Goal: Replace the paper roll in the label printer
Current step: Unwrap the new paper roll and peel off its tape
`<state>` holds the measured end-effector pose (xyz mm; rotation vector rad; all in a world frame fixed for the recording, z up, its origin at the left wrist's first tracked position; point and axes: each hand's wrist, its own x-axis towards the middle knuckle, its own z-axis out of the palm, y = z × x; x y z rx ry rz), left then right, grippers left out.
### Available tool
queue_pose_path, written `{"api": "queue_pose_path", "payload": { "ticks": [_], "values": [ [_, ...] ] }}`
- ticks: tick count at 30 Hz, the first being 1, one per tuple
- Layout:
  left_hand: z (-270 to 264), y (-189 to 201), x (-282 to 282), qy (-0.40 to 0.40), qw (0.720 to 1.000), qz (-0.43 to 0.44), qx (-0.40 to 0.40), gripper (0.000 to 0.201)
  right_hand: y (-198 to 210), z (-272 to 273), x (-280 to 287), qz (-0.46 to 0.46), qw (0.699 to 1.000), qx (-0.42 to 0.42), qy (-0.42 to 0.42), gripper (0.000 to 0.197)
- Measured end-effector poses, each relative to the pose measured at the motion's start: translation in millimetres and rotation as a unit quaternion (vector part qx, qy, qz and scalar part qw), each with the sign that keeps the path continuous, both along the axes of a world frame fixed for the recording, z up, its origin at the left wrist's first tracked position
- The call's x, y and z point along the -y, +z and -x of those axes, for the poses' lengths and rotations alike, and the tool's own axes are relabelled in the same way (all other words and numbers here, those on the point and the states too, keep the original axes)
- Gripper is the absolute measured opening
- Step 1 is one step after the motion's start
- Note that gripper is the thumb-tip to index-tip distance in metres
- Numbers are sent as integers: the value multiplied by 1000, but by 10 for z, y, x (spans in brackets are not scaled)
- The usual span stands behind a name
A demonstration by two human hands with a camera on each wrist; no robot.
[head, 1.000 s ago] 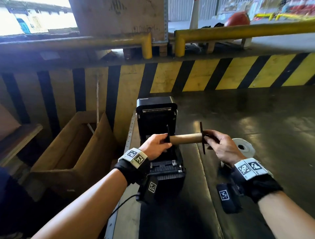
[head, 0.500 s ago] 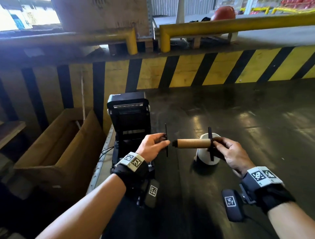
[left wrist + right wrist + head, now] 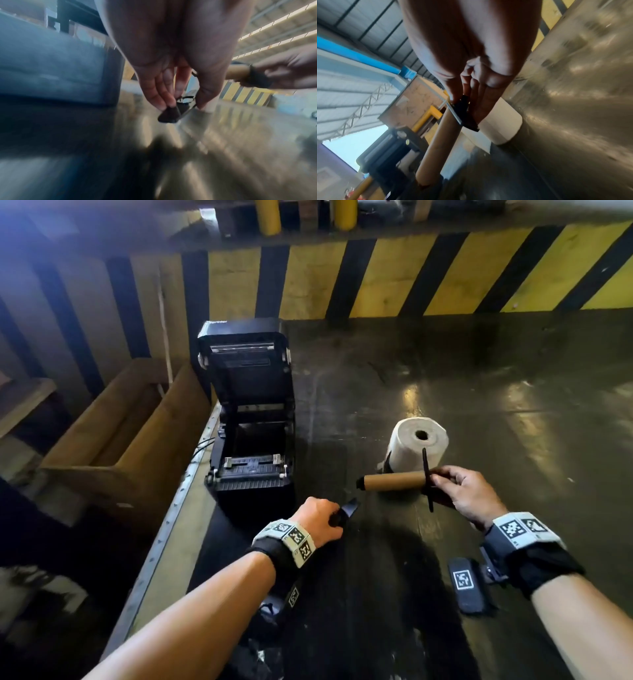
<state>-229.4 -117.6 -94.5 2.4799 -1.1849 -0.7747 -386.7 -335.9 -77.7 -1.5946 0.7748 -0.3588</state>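
Note:
The black label printer (image 3: pixel 251 419) stands on the table's left side with its lid up and its paper bay bare. My right hand (image 3: pixel 457 491) grips the black spindle end by its flange (image 3: pixel 427 479); the empty brown cardboard core (image 3: pixel 394 481) (image 3: pixel 436 142) sits on the spindle and points left. My left hand (image 3: pixel 323 517) (image 3: pixel 180 94), low over the table just in front of the printer, pinches a small black flange piece (image 3: pixel 349 506) (image 3: pixel 171 115). A full white paper roll (image 3: pixel 418 448) (image 3: pixel 501 124) stands on end beyond my right hand.
An open cardboard box (image 3: pixel 113 436) sits off the table's left edge. A yellow-and-black striped wall (image 3: pixel 394 275) closes the far side. The dark table top (image 3: pixel 513 405) stretches to the right. Thin cables (image 3: pixel 202 445) hang by the printer's left side.
My left hand has pulled the black flange off the spindle's left end and lowered it toward the table in front of the printer. My right hand keeps the spindle and core.

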Motion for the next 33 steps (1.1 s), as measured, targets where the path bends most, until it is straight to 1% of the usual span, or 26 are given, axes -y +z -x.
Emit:
{"api": "queue_pose_path", "payload": {
  "ticks": [2, 5, 9, 11, 13, 15, 17, 19, 22, 24, 26, 28, 30, 31, 33],
  "values": [
    [16, -130, -38, 5, 1000, -17, 10, 28, -105, -5, -17, -2, 999, -25, 23, 24],
    [23, -290, -112, 30, 999, -27, 21, 45, -138, 3, -75, -18, 998, -48, 44, 15],
    [7, -349, -149, 76, 997, -6, 15, 48, -185, -5, -99, -54, 996, -51, 55, 23],
    [-26, -317, -143, 80, 997, 9, 13, 56, -208, -16, -86, -70, 994, -59, 57, 23],
    [-55, -238, -126, 82, 996, 44, -12, 67, -194, -6, -82, -88, 992, -62, 61, 21],
    [-69, -115, -86, 73, 992, 73, -71, 75, -187, 13, -76, -106, 990, -69, 70, 19],
    [-51, -9, -12, 48, 990, 79, -110, 73, -190, 36, -64, -122, 987, -74, 79, 19],
    [-11, 48, 63, 28, 991, 77, -104, 65, -197, 45, -48, -137, 984, -77, 87, 19],
    [70, 34, 152, 12, 995, 68, -78, 48, -212, 81, -30, -145, 981, -79, 99, 20],
    [95, -18, 170, 9, 996, 58, -67, 42, -239, 120, 19, -129, 983, -84, 99, 20],
    [96, -72, 159, 2, 997, 44, -57, 41, -303, 181, 127, -98, 987, -97, 80, 20],
    [81, -134, 128, 2, 999, 24, -41, 39, -393, 266, 280, -38, 989, -133, 52, 19],
    [62, -206, 92, 7, 1000, 6, -30, 39, -468, 344, 422, 41, 979, -191, 52, 24],
    [57, -238, 79, 9, 1000, -6, -25, 39, -490, 378, 470, 64, 973, -215, 58, 24],
    [58, -286, 66, 10, 999, -28, -20, 42, -556, 416, 539, 82, 964, -244, 65, 23]
  ]
}}
